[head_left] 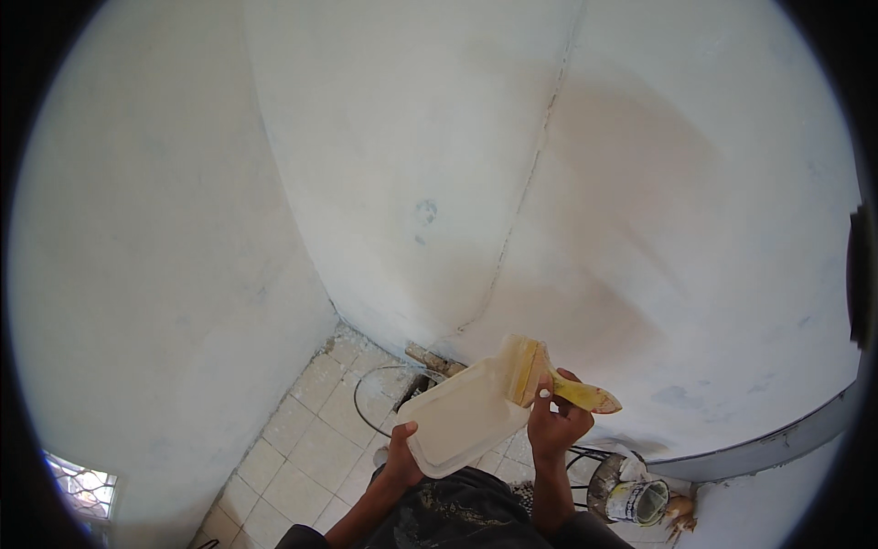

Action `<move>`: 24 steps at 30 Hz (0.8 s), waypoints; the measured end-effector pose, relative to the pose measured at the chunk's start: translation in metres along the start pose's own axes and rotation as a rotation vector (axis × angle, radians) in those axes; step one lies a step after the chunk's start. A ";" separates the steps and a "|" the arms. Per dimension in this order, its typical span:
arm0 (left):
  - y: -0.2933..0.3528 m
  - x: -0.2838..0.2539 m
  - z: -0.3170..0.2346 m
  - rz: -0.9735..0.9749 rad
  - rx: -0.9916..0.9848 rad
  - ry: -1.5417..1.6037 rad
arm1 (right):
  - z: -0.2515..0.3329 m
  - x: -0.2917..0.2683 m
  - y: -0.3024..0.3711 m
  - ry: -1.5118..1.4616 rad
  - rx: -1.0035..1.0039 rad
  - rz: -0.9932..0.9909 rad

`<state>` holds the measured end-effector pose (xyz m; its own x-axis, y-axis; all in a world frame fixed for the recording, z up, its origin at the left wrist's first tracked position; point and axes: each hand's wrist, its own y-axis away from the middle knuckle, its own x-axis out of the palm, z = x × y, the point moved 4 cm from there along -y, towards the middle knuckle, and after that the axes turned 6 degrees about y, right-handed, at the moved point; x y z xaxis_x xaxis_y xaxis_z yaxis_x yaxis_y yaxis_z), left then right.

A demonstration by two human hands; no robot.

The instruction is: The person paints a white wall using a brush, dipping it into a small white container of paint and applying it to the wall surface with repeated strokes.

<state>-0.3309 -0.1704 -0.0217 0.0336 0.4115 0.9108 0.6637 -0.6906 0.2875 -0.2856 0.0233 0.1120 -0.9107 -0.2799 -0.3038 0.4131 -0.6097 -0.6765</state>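
My left hand [402,455] grips the near left end of a shallow cream-coloured tray [448,423], its thumb over the rim. A wide paintbrush [585,395] with a yellow, paint-smeared handle is in my right hand [558,423], fingers closed around it near the ferrule. The brush's pale bristles lie over the far right end of the tray; whether they touch its bottom I cannot tell. A thin pale layer seems to coat the tray's inside.
White, patchy walls [393,183] rise ahead and at both sides, with a cracked seam [526,183]. Below is a tiled floor [302,457] with a dark cable [358,403] and some debris. A paint-stained bucket [637,501] stands at the lower right, and a barred window [82,485] is at the lower left.
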 end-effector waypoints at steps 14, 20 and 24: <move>-0.007 0.015 0.009 -0.071 0.028 -0.023 | -0.016 -0.021 -0.031 -0.238 0.235 -0.124; -0.001 0.020 0.012 -0.093 0.046 0.016 | -0.035 -0.033 -0.024 -0.724 0.691 -0.039; -0.006 0.012 0.017 -0.100 0.061 0.034 | -0.050 -0.030 -0.016 -0.932 0.931 0.036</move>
<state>-0.3224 -0.1511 -0.0173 -0.0597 0.4556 0.8882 0.7068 -0.6090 0.3600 -0.2651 0.0780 0.0985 -0.7097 -0.4807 0.5150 0.6262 -0.7654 0.1484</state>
